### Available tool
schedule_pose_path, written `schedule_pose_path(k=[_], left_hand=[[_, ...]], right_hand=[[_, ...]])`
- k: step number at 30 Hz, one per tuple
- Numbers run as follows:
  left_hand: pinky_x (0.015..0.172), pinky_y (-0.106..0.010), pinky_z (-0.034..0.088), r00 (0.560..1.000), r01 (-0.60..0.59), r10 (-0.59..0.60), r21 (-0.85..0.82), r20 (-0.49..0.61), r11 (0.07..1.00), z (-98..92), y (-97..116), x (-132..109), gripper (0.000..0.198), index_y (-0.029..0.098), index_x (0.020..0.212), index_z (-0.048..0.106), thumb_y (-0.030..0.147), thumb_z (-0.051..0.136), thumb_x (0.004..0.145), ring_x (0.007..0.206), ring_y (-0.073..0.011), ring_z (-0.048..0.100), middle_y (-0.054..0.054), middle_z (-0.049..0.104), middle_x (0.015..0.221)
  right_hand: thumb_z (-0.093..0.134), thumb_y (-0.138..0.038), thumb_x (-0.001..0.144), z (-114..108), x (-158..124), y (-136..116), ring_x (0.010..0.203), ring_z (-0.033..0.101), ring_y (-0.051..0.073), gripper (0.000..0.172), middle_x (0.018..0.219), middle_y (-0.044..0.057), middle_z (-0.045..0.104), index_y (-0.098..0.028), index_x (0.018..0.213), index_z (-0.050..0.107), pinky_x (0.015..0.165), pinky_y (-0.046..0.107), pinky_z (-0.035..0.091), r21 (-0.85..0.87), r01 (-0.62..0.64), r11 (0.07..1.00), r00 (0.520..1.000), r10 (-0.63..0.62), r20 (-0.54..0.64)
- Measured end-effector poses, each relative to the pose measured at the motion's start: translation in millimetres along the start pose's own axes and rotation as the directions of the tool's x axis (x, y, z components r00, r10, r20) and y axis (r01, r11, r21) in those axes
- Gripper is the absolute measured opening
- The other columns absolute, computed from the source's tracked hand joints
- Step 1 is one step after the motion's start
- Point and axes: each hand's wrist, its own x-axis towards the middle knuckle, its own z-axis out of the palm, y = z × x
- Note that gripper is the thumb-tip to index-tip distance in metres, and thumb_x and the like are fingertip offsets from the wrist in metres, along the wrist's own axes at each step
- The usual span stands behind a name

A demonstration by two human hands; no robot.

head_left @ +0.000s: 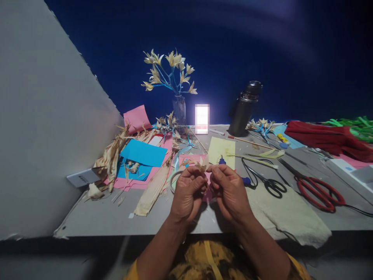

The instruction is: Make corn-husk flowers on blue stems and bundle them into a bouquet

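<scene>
Over the grey table (pixel 101 217), my left hand (pixel 188 192) and my right hand (pixel 230 190) meet, both with fingers curled and pinched. Between their fingertips sits a small cream husk flower (pixel 202 166), its petals sticking up. Both hands hold it just above the near edge of the table. Under them lie pink paper (pixel 189 159) and a loop of pale ribbon (pixel 175 177).
Black scissors (pixel 266 182) and red scissors (pixel 316 190) lie to the right on the table, by a beige cloth (pixel 288 214). Dried corn husks (pixel 151 190), blue paper (pixel 142 153) and yellow paper (pixel 221 149) lie left and ahead. A vase of husk flowers (pixel 178 109), a lit phone (pixel 202 118) and a dark flask (pixel 243 111) stand at the back.
</scene>
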Motion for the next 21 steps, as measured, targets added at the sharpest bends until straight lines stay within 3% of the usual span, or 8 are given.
schedule_pose_path(k=[9,21], left_hand=[[0.052,-0.015,0.041,0.999,0.032,-0.033,-0.013,-0.019,0.999,-1.5,-2.7,1.8,0.037,0.012,0.087,0.065,0.016,0.089,0.059,0.051,-0.0039,0.052,0.002,0.063,0.064],[0.047,-0.016,0.041,0.988,-0.042,0.050,0.057,-0.146,0.997,6.4,-5.0,5.1,0.032,0.013,0.076,0.067,0.017,0.090,0.054,0.048,-0.0058,0.056,0.000,0.068,0.065]], right_hand=[[0.094,-0.036,0.054,2.5,5.1,6.1,0.047,0.044,0.002,0.035,0.059,-0.005,0.060,-0.015,0.071,0.071,0.045,0.012,0.039,0.081,-0.036,0.996,0.999,0.038,-0.018],[0.093,-0.036,0.057,0.8,6.0,9.8,0.047,0.045,0.003,0.036,0.053,-0.007,0.053,-0.016,0.072,0.068,0.044,0.012,0.038,0.116,-0.077,0.990,0.997,0.074,0.026]])
